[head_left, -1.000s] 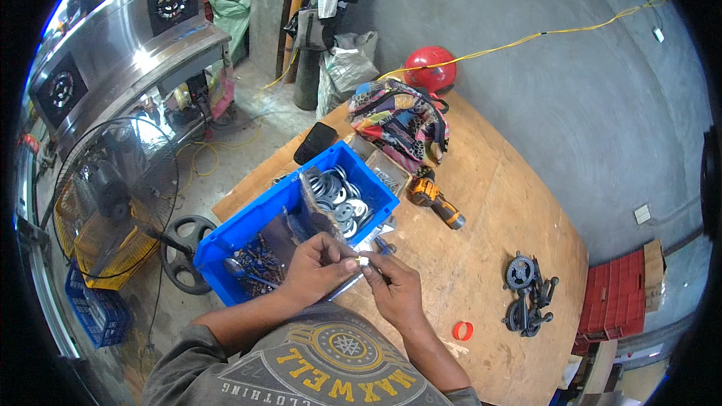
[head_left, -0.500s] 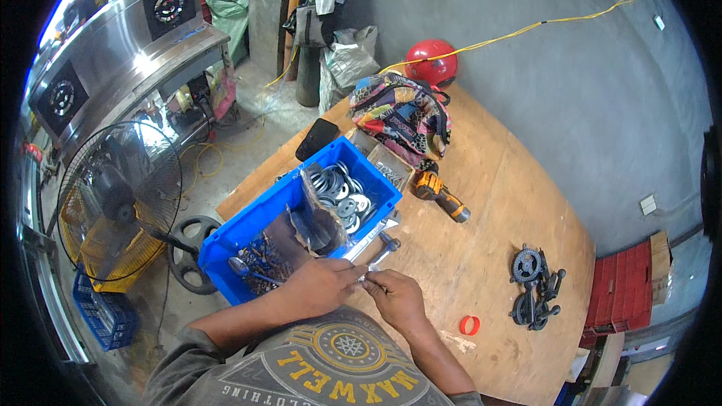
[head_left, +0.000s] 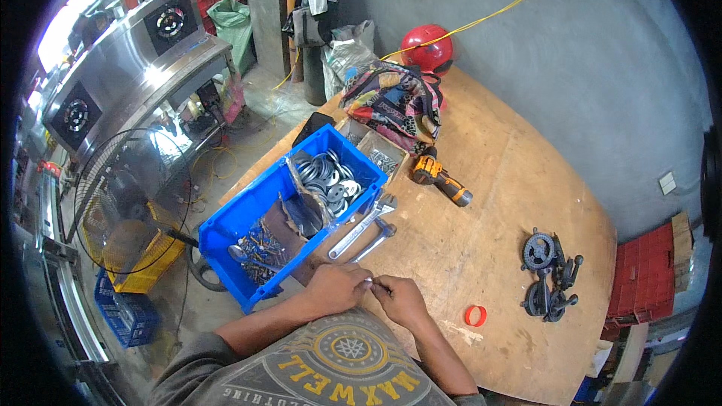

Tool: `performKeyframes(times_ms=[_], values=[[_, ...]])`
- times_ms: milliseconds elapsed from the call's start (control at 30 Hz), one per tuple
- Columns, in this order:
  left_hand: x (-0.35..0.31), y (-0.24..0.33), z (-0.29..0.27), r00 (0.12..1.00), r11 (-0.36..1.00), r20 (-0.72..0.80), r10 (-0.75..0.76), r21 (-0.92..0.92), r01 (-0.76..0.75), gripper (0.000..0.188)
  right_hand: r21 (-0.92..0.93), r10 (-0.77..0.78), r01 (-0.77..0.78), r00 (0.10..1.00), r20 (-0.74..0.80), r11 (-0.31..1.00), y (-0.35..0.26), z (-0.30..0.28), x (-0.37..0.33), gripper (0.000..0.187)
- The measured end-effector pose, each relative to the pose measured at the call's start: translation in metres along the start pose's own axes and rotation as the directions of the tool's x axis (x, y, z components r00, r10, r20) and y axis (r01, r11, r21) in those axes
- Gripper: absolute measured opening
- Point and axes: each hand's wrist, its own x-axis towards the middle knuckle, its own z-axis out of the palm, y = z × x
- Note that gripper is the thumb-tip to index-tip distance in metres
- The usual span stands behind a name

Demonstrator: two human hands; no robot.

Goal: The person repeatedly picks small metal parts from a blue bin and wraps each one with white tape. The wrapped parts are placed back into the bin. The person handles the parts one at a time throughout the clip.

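Note:
Close to my body at the near table edge, my left hand (head_left: 337, 288) and my right hand (head_left: 400, 300) meet with fingertips pinched. Between them shows a small shiny metal piece (head_left: 369, 280); most of it is hidden, so its kind is unclear. Just beyond my left hand lie an adjustable wrench (head_left: 364, 227) and a second, darker wrench (head_left: 376, 241). To the left is a blue bin (head_left: 239, 207), holding grey discs (head_left: 331, 178) at its far end and many small screws (head_left: 262, 244) at its near end, with a spoon-like tool among the screws.
An orange and black cordless drill (head_left: 442, 177) lies right of the bin. Farther right are a red ring (head_left: 475, 316) and black burner parts (head_left: 547, 274). A patterned backpack (head_left: 395, 101) and red helmet (head_left: 427, 49) sit at the far end. A fan (head_left: 131, 203) stands left.
My view has shifted slightly. My hands are still together at the small metal piece, now nearer my body and away from the wrenches, which show more fully.

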Motion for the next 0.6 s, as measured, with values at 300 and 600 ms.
performKeyframes(times_ms=[300,600], values=[[0.027,0.032,0.087,0.98,0.998,0.2,-0.013,0.055,0.002,0.021,0.146,0.127,-0.105,0.98,-0.156,0.984,0.081,-0.005,-0.049,0.02],[0.044,0.049,0.129,0.965,0.995,0.262,-0.009,0.101,-0.018,0.023,0.171,0.142,-0.099,0.954,-0.262,0.98,0.127,-0.003,-0.071,0.021]])
